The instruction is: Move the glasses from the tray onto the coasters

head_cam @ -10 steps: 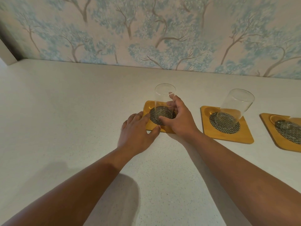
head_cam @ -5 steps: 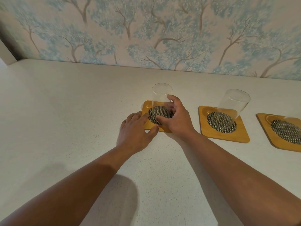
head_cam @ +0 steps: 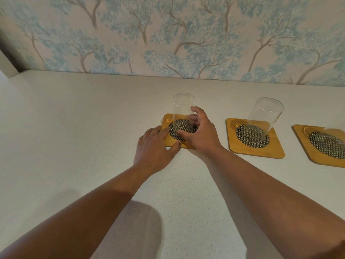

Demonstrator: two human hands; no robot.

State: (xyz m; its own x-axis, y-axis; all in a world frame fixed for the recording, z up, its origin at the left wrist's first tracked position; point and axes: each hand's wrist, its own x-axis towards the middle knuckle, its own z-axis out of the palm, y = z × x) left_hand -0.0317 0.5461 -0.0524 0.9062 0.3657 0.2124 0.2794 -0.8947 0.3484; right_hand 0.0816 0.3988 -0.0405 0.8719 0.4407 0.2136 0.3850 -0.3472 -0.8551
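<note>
I am counting three coasters and three glasses along the pale speckled table (head_cam: 74,146). The left coaster (head_cam: 172,142), the middle coaster (head_cam: 261,149) and the right coaster (head_cam: 306,144) are all square wooden pieces with rounded corners and a dark, round woven inset. The right coaster is being cut off by the frame edge, and the right glass (head_cam: 330,139) on it is hard to make out beyond its base. The middle glass (head_cam: 265,116) is standing clear and cylindrical on its inset.

My right hand (head_cam: 200,132) is curling around the left glass (head_cam: 183,113), thumb low at the base and fingers on the far side, gripping it as it is sitting on the inset. My left hand (head_cam: 155,148) is lying flat, fingers spread and holding nothing, with fingertips pressing the left coaster's near corner. Wallpaper (head_cam: 168,34) with blue trees is rising behind the table.
</note>
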